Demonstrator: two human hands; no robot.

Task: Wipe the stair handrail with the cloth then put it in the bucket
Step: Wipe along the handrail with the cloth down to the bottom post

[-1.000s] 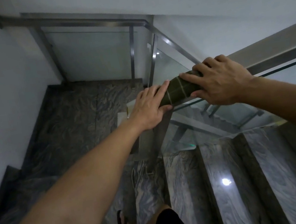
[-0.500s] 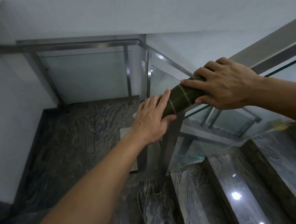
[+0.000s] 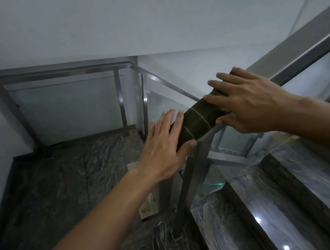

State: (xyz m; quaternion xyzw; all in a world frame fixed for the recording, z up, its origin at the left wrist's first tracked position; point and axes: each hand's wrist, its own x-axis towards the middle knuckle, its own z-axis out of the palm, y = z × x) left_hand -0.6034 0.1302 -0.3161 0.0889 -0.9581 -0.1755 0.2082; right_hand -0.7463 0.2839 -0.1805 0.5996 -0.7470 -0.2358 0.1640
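Note:
A dark green cloth [image 3: 197,120] with thin pale stripes is wrapped over the lower end of the sloping steel handrail [image 3: 298,47]. My left hand [image 3: 163,146] presses on the cloth's lower end, fingers flat and thumb under it. My right hand [image 3: 244,101] lies over the cloth's upper part, fingers spread across the rail and thumb hooked beneath. The rail under the cloth is hidden. No bucket is in view.
Glass panels [image 3: 314,75] hang under the handrail, held by steel posts [image 3: 192,181]. A second railing [image 3: 54,74] runs along the landing at the back. Dark marble steps [image 3: 301,200] lie at the right and a marble landing [image 3: 61,184] at the left. White walls surround the stairwell.
Both hands and the cloth have slid a little up the rail, the right hand furthest. The camera has tilted upward, so the landing and steps sit lower in view.

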